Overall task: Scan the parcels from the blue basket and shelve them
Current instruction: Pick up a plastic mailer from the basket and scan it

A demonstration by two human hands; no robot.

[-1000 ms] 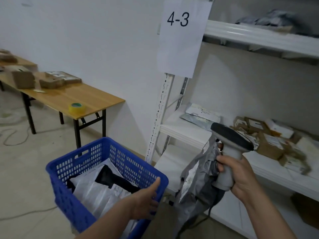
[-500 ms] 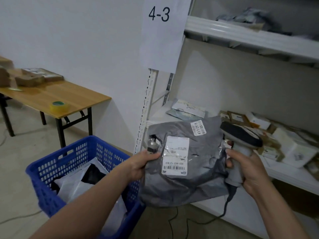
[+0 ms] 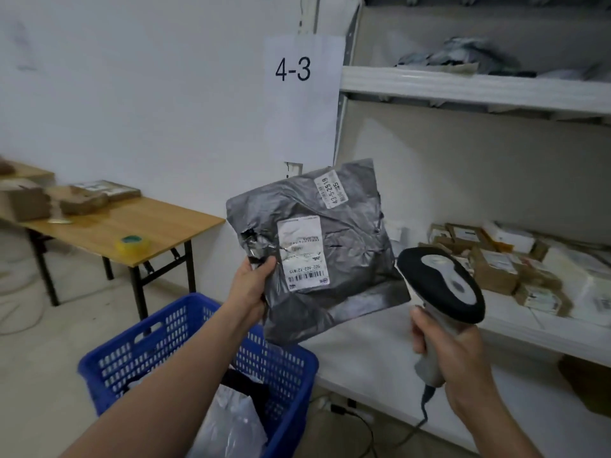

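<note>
Beside shelving [image 3: 463, 90], bags [image 3: 231, 421] are held in the blue basket [image 3: 178, 325]; a grey parcel [image 3: 344, 259] is pinched by the left grip [image 3: 251, 289], a scanner [image 3: 443, 285] clasped by the right grip [image 3: 463, 355].

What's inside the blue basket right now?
In the blue basket: a pale plastic parcel and a black item beside it. The left forearm crosses the basket and covers its middle, so whatever lies beneath the arm or under those two cannot be seen.
</note>
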